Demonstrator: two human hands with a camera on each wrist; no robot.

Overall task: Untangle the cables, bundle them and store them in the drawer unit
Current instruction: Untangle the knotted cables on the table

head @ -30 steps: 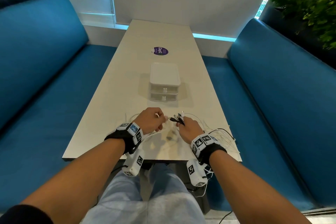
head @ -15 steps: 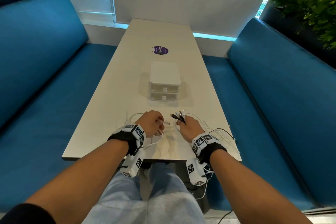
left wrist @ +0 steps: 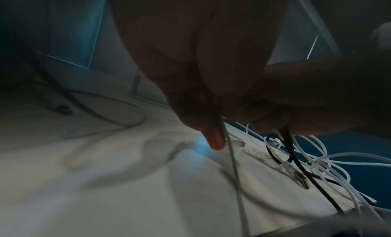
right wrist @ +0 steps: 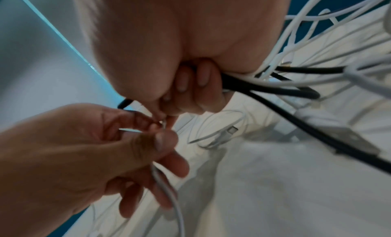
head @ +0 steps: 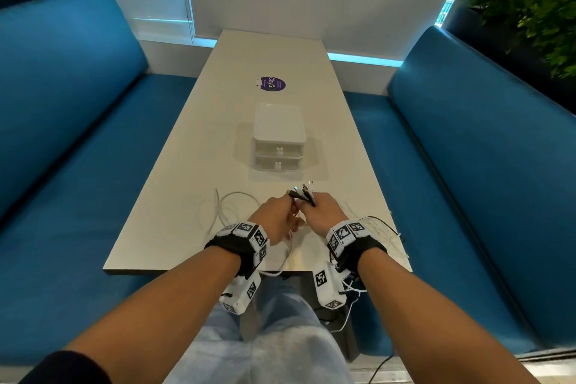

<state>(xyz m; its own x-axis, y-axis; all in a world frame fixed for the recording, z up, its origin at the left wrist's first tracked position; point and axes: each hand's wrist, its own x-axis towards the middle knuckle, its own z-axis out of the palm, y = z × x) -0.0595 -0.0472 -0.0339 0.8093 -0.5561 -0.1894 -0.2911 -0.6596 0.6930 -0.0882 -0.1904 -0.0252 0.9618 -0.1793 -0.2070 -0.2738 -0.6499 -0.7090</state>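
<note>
Gripping cable bundle (head: pixel 304 196), right hand (head: pixel 324 215) fisted, plugs pointing 12 o'clock; left hand (head: pixel 274 218) pinching white cable (right wrist: pixel 167 190), fingertips touching right's; drawers (head: pixel 278 142) at 12.

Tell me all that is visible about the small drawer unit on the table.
The drawer unit is white, seemingly plastic, with a flat rounded top and two stacked drawers, both closed, each with a small knob facing the person. It stands upright at mid table, beyond both hands and the cables, nearer than a purple sticker. Nothing touches it.
</note>
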